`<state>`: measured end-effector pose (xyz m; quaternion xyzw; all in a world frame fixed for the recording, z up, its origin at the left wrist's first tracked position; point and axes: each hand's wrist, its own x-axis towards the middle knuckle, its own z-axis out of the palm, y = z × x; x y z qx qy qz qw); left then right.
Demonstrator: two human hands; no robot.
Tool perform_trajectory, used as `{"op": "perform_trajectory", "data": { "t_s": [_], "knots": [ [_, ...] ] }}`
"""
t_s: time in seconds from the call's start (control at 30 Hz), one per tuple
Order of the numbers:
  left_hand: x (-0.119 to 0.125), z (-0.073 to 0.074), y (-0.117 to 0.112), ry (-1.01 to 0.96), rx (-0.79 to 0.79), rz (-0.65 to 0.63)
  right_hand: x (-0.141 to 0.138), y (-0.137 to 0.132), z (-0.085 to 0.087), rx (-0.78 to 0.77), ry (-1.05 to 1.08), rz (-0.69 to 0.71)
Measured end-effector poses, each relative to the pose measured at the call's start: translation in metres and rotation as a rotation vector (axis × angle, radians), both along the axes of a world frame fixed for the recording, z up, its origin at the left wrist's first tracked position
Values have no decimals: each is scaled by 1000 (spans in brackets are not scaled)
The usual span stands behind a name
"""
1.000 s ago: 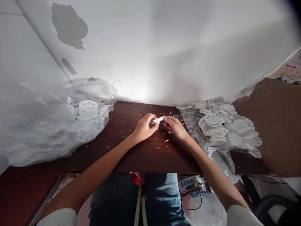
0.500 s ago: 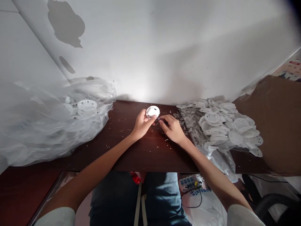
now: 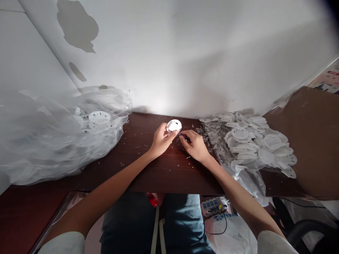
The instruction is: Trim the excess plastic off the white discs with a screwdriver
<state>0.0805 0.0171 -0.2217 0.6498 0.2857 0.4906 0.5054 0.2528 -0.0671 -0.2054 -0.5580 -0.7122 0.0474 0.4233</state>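
- Turned face-up since a second ago, a slotted white disc (image 3: 174, 125) is pinched by the left hand (image 3: 160, 142) above the tabletop (image 3: 159, 176).
- A dark tool (image 3: 187, 139) is pinched by the right hand (image 3: 196, 145).
- Discs (image 3: 243, 141) are heaped toward the right edge.

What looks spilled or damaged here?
Small white scraps lie strewn across the dark tabletop, thickest between the right hand and the piled white discs. On the wall, grey patches at upper left interrupt the white surface, perhaps peeled paint.

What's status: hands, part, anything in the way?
Left hand gripping white disc. Right hand by its edge, holding slim dark item. Pale scraps scattered on tabletop.
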Motion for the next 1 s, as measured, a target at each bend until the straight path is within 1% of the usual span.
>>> {"op": "perform_trajectory", "data": {
  "t_s": [0.17, 0.37, 0.57, 0.87, 1.0],
  "knots": [
    [0, -4, 2, 12, 37, 65, -1, 0, -2, 40, 0, -12],
    [2, -5, 2, -42, -30, 50, -2, -1, -4, 38, -15, -37],
    [5, -2, -1, -76, -70, 38, -5, -2, -7, 26, -53, -81],
    [1, -6, -2, 86, 17, 130, -10, -3, -9, 11, -177, -126],
    [1, -4, -6, 139, 88, 175, -12, -2, -11, 25, -276, -161]
  ]
}}
